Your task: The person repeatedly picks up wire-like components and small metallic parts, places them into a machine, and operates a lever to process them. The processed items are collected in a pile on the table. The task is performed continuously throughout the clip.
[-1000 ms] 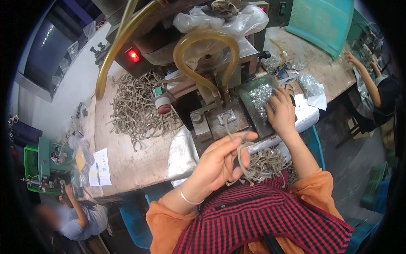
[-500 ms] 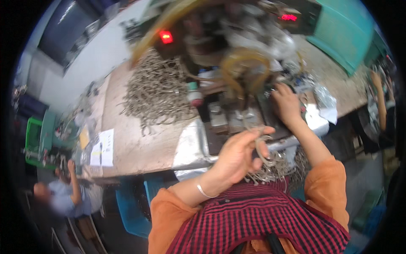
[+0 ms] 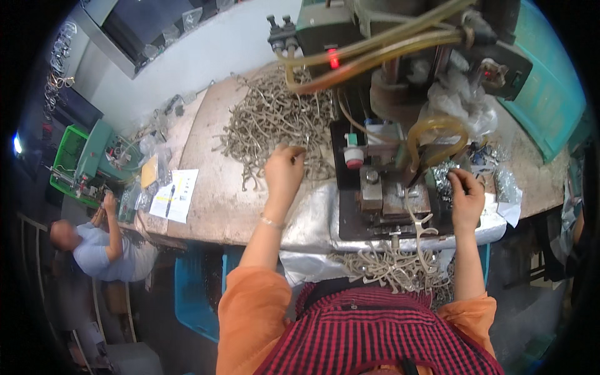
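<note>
My left hand (image 3: 284,178) is at the near edge of a heap of grey forked metal parts (image 3: 275,112), its fingers curled toward the thumb; what they pinch, if anything, is hidden. One forked metal part (image 3: 421,226) sticks out of the front of the press fixture (image 3: 400,197), apart from both hands. Right of that fixture, my right hand (image 3: 469,200) has thumb and fingers drawn together beside a small pile of shiny little pieces (image 3: 442,178). Anything between those fingertips is too small to make out.
Yellowish hoses (image 3: 375,59) loop across the bench press. A red-and-green button (image 3: 354,156) stands left of the fixture. More forked parts (image 3: 400,265) lie at the bench front, by my apron. Teal bins (image 3: 197,300) stand below. Another person (image 3: 112,244) works at the far left.
My left hand has left the forked part at the fixture and moved left to the heap. My right hand has shifted to the shiny pieces. The view has turned too.
</note>
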The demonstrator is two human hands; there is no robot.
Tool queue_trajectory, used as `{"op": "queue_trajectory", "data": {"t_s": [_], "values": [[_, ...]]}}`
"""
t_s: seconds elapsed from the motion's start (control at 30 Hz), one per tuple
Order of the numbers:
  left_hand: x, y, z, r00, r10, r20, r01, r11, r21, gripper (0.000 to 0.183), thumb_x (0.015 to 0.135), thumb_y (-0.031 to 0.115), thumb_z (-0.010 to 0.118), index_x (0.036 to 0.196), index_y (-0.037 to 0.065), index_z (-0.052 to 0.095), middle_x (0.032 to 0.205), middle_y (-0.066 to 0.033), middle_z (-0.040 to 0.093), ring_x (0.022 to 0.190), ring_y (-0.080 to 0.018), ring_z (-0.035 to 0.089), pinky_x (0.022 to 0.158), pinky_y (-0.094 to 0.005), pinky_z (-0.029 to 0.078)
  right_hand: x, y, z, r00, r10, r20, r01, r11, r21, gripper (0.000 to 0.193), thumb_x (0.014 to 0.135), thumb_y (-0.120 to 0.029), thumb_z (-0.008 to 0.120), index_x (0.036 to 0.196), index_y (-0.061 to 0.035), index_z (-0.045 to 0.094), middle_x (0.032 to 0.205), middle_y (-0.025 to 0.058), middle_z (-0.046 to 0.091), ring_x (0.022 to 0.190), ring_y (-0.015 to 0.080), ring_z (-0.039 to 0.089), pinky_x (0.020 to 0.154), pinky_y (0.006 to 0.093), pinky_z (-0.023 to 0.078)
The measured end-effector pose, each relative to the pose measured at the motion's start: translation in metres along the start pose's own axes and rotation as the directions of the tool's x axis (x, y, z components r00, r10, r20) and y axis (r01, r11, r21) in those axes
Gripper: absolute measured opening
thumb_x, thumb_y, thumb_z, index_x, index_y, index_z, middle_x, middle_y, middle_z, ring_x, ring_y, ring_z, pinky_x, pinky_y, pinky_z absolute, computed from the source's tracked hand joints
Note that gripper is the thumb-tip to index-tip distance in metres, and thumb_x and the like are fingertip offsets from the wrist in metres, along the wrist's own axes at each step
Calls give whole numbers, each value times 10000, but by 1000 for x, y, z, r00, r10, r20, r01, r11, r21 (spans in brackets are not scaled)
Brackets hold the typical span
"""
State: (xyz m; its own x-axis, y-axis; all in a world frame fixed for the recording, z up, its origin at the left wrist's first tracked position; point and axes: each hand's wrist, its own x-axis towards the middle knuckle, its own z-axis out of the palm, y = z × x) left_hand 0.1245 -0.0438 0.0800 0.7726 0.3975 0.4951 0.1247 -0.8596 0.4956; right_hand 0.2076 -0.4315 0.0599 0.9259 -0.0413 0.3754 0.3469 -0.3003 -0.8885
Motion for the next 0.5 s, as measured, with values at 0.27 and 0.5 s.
{"op": "queue_trajectory", "data": {"t_s": [0.27, 0.5], "values": [[2, -69, 62, 980, -197, 39, 171, 921, 351, 104, 856, 172, 689, 924, 109, 736, 1022, -124, 620, 899, -355, 649, 778, -472, 530, -26, 16, -33, 996, -39, -76, 24, 983, -182, 136, 878, -20, 705, 1006, 21, 728, 941, 98, 727, 893, 173, 676, 819, 292, 515], [7, -49, 8, 965, -227, -129, 151, 888, -434, 53, 967, 74, 619, 956, 24, 603, 898, -75, 639, 684, -160, 634, 626, -295, 508, -18, -53, -33, 981, -56, 186, 51, 998, 36, 137, 859, -5, 689, 987, 19, 732, 972, 89, 718, 910, 179, 670, 830, 289, 512]]}}
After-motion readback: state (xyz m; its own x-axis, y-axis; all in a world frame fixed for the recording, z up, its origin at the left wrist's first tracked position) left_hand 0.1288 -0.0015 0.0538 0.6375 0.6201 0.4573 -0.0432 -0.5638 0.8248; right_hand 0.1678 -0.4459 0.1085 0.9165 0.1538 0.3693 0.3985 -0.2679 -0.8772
